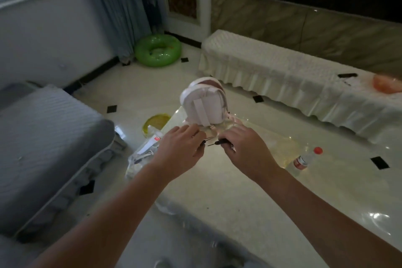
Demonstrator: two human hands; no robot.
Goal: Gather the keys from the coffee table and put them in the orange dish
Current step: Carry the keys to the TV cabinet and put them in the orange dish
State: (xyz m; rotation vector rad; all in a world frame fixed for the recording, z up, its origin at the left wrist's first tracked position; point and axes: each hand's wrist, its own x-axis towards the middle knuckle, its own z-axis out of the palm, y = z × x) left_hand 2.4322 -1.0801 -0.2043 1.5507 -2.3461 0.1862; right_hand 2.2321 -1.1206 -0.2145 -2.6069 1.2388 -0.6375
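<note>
Both hands meet over the far end of the glossy coffee table [228, 193], just in front of a pink and white bag [203, 104]. My right hand [243, 148] is curled around dark keys [219, 142], whose black ends poke out to the left of its fingers. My left hand [180, 150] pinches something small and dark at its fingertips, touching the same bunch; the frame is blurred there. The orange dish [386, 84] sits far right on the long cloth-covered bench [272, 76], well away from both hands.
A plastic water bottle [304, 160] with a red cap lies at the table's right edge. A plastic bag with papers [141, 154] hangs off the left edge. A grey sofa [43, 137] stands left, a green swim ring [157, 50] and yellow bowl [155, 122] on the floor.
</note>
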